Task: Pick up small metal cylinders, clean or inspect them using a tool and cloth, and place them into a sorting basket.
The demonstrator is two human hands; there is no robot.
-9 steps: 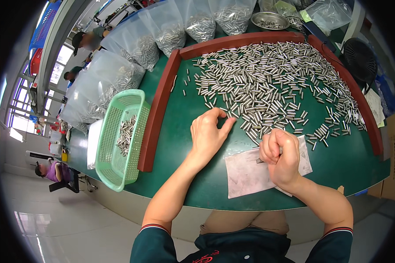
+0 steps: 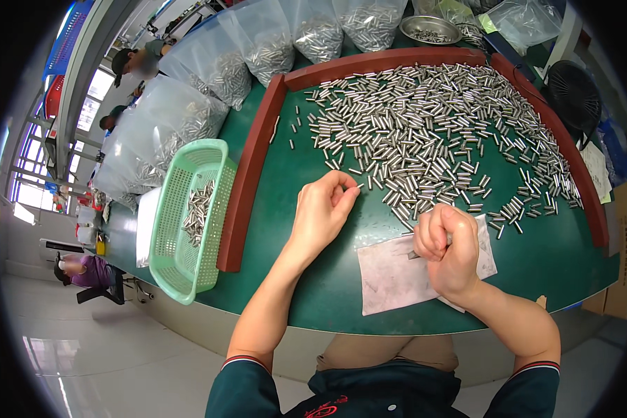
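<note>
My left hand (image 2: 319, 212) is closed at the near left edge of a wide heap of short, shiny metal pins (image 2: 418, 132). Between its thumb and index finger a pin's end (image 2: 360, 185) pokes out. Over a stained white cloth (image 2: 391, 282), my right hand (image 2: 451, 247) is curled into a fist, with its fingers hiding most of whatever is inside. A small grey piece (image 2: 413, 255) shows just below those fingers; whether it is held or lies on the cloth I cannot tell.
A red-brown raised border (image 2: 256, 174) frames the green table. Left of it stands a light green basket (image 2: 161, 237) holding more pins. Pin-filled plastic bags (image 2: 261, 45) line the back, beside a metal bowl (image 2: 430, 31). A black fan (image 2: 573, 97) stands right. Other people sit far left.
My left hand has drawn slightly back and left from the heap, its thumb and index finger now together on a pin. My right hand has barely moved.
</note>
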